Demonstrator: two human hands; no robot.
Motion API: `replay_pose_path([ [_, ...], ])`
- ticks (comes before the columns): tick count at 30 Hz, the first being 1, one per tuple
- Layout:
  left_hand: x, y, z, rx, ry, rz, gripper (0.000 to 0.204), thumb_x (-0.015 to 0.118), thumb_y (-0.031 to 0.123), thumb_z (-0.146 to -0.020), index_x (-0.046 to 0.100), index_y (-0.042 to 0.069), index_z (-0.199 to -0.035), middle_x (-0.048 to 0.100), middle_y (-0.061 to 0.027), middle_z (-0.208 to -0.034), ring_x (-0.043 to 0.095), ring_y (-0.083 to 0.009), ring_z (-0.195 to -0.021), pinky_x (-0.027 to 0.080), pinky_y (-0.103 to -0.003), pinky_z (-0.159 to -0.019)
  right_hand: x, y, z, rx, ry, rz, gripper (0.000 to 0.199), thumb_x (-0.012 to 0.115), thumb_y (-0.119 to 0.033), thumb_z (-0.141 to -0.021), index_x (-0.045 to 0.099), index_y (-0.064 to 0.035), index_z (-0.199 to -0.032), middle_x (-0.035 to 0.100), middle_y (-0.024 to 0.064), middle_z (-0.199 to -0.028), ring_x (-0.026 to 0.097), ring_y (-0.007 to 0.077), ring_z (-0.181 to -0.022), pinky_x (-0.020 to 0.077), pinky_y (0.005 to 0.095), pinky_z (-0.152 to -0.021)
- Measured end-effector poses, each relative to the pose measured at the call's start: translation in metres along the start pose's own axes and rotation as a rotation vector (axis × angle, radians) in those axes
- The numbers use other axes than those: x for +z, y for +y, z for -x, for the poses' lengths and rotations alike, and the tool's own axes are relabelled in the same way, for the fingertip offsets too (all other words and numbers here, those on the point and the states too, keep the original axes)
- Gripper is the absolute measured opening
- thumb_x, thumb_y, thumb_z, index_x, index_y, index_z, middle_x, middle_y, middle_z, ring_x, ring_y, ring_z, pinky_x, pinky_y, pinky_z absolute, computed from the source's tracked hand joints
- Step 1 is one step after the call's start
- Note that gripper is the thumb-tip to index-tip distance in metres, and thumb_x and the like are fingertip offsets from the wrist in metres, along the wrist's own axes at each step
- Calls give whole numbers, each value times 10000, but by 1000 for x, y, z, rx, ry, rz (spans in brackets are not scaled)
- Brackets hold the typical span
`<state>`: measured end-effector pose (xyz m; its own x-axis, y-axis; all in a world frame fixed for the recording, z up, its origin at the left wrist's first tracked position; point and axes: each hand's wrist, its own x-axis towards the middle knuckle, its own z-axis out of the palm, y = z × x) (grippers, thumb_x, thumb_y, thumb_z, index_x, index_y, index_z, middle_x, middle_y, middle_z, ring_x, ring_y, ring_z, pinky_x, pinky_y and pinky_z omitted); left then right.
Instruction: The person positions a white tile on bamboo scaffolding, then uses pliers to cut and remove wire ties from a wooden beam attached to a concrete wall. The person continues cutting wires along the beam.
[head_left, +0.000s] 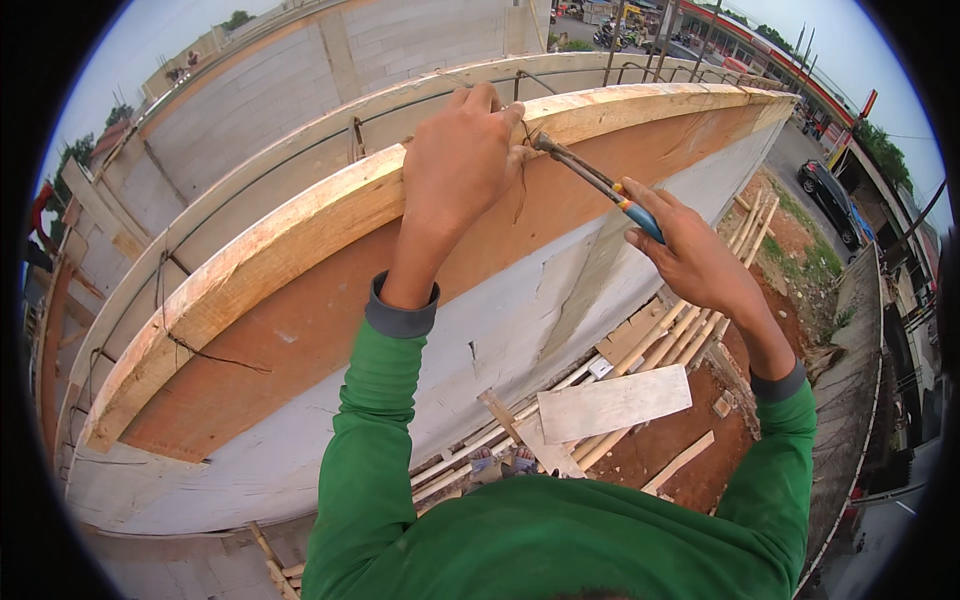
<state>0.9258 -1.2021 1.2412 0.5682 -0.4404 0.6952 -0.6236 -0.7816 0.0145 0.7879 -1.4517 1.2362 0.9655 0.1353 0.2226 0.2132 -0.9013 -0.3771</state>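
My left hand (462, 150) is closed at the top edge of a long wooden beam (290, 235), its thumb and fingertips pinching a thin dark tie wire (520, 200). The wire's loose end hangs down over the brown plywood board (345, 275) below the beam. In my right hand (700, 255) are long-handled pincers (590, 175) with blue and yellow grips. Their jaws meet the beam's face close beside the left fingertips, at the wire. Whether the jaws bite on the wire is too small to tell.
Steel bars (250, 170) run in the gap behind the beam. Another tie wire (215, 355) dangles at the left. Far below, bamboo poles (675, 340) and a pale plank (615, 403) lie beside the wall. A dark car (828, 200) stands on the right.
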Motion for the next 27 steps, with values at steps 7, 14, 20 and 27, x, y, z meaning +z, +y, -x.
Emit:
replay_pose_path([
  [7,7,-5,1,51,38,-14,399,800,257,-891,749,141,-1269,678,-45,-1148,663,-249,-1118,591,-421,-879,-16,-30,-2,63,-18,236,596,585,-141,-1063,371,69,-1577,525,290,-1457,605,490,-1233,478,521,-1068],
  [14,6,-6,0,79,34,-3,405,800,191,-870,733,91,-1257,672,-70,-1147,657,-262,-1131,588,-416,-879,-16,-49,-4,-1,23,402,583,584,-69,-1031,375,146,-1531,541,332,-1356,648,498,-1118,520,535,-978],
  [20,7,-8,1,165,128,25,222,677,87,-891,736,-7,-1083,671,-125,-1053,674,-273,-1054,585,-374,-880,-19,-58,-4,2,44,433,555,587,-28,-1004,409,146,-1500,551,318,-1299,658,492,-1059,529,542,-943],
  [27,8,-6,1,162,138,19,238,685,103,-898,739,-9,-1100,675,-121,-1064,670,-270,-1046,588,-374,-868,-21,-44,-11,-22,117,652,385,605,56,-892,550,84,-1272,584,225,-1145,645,436,-1017,521,523,-915],
])
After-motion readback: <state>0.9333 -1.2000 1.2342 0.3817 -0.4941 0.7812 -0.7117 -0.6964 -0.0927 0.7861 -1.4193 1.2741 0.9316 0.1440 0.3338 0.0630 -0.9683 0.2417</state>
